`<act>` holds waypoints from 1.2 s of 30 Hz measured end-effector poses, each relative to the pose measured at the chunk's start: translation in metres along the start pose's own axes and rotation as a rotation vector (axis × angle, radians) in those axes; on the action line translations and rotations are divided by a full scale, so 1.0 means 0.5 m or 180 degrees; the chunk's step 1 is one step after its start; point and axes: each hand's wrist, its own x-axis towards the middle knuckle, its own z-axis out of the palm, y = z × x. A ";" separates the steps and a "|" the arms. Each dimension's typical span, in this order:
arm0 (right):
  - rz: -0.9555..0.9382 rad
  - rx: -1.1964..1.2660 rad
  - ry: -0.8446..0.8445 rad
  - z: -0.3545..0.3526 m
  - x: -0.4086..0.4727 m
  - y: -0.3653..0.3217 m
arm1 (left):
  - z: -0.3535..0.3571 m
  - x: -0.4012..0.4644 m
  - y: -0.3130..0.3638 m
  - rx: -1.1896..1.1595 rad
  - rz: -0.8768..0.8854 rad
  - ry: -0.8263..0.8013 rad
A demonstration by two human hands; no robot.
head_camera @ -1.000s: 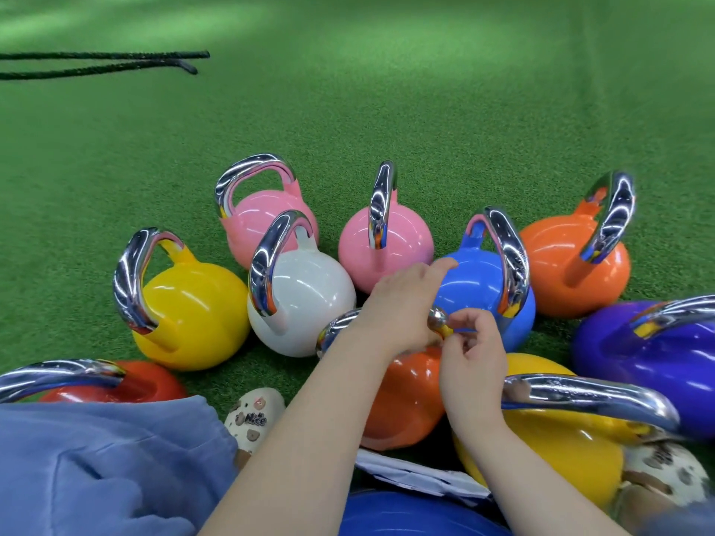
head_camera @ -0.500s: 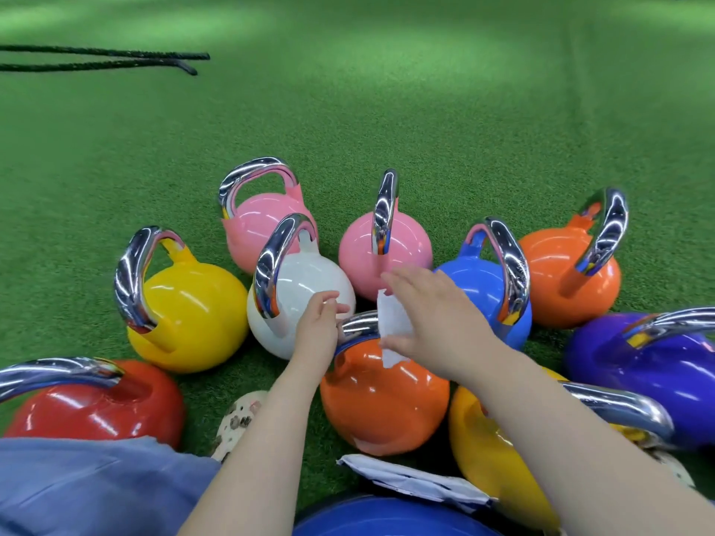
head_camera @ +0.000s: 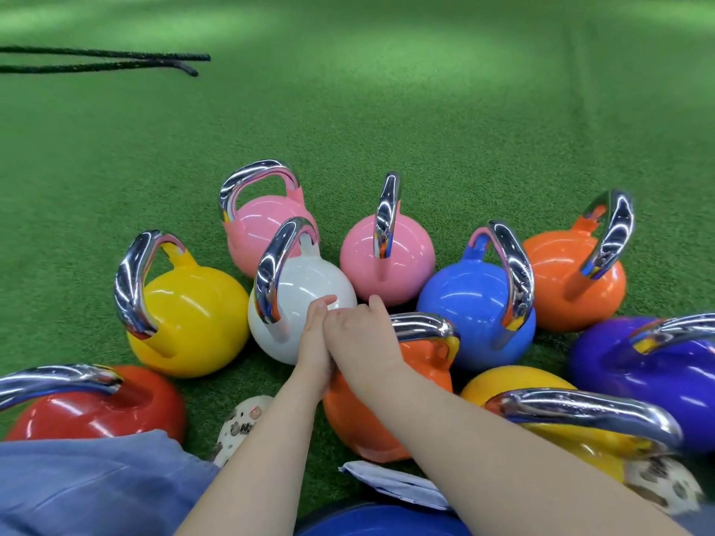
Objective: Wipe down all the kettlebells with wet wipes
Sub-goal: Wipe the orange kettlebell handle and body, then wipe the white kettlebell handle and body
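Several chrome-handled kettlebells stand close together on green turf. The near orange kettlebell (head_camera: 371, 419) is in the middle, right in front of me. My right hand (head_camera: 360, 338) lies closed over the left end of its chrome handle (head_camera: 425, 326); the white wet wipe it held a moment ago is hidden under it. My left hand (head_camera: 315, 334) presses against the right hand's left side, fingers together, beside the white kettlebell (head_camera: 309, 295). Whether the left hand grips anything is hidden.
Around them stand a yellow kettlebell (head_camera: 193, 319), two pink ones (head_camera: 259, 226) (head_camera: 406, 257), a blue (head_camera: 464, 315), an orange (head_camera: 565, 284), a purple (head_camera: 626, 369), a red (head_camera: 96, 408) and a near yellow (head_camera: 514, 386). A wipe packet (head_camera: 394, 483) lies by my shoes (head_camera: 242, 423). A black rope (head_camera: 116, 59) lies far left.
My right hand, with the white wipe, slid left along the orange kettlebell's handle to its left end. It now touches my left hand and the wipe is out of sight.
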 end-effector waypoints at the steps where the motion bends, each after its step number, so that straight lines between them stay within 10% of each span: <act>1: 0.0010 0.0142 0.0023 -0.004 -0.007 0.011 | -0.001 0.000 -0.003 -0.0035 -0.0012 0.0031; 11: 0.1231 0.0563 0.0541 0.044 -0.079 0.145 | 0.006 0.000 -0.005 0.0329 0.0198 0.0113; 18: 0.3148 0.3245 0.0524 0.100 -0.117 0.153 | 0.000 0.006 -0.013 0.0533 0.0469 0.0007; 36: 0.4730 0.3679 0.0412 0.160 -0.122 0.081 | -0.005 0.014 -0.028 0.0679 0.0814 0.0139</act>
